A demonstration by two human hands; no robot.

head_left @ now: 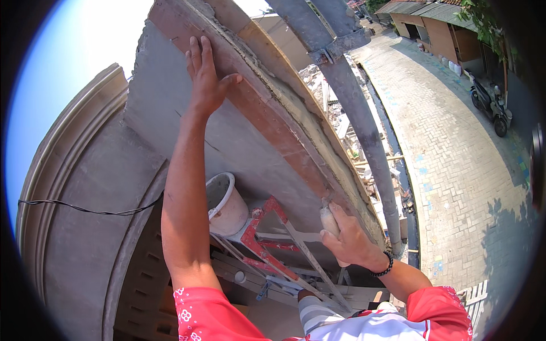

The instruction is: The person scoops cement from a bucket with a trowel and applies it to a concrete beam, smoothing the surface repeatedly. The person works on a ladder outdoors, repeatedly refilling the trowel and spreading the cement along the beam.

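Note:
My left hand (206,79) lies against a long reddish-brown wooden board (264,128), its fingers stretched upward and its thumb out to the side. The board runs diagonally along the edge of a grey plastered surface. Beside it is a strip of rough, damp-looking mortar (296,122). Lower down, my right hand (355,238) is closed round the pale, worn handle of a trowel (329,219). The trowel's metal neck meets the lower end of the board; its blade cannot be made out.
A whitish bucket (227,207) sits by a red-and-white metal frame (267,238) below my arms. A dark cable (91,209) crosses at left, near a moulded wall (74,153). A grey metal post (367,119) rises right of the mortar. Beyond are rubble, a paved lane (449,187) and a parked scooter (490,105).

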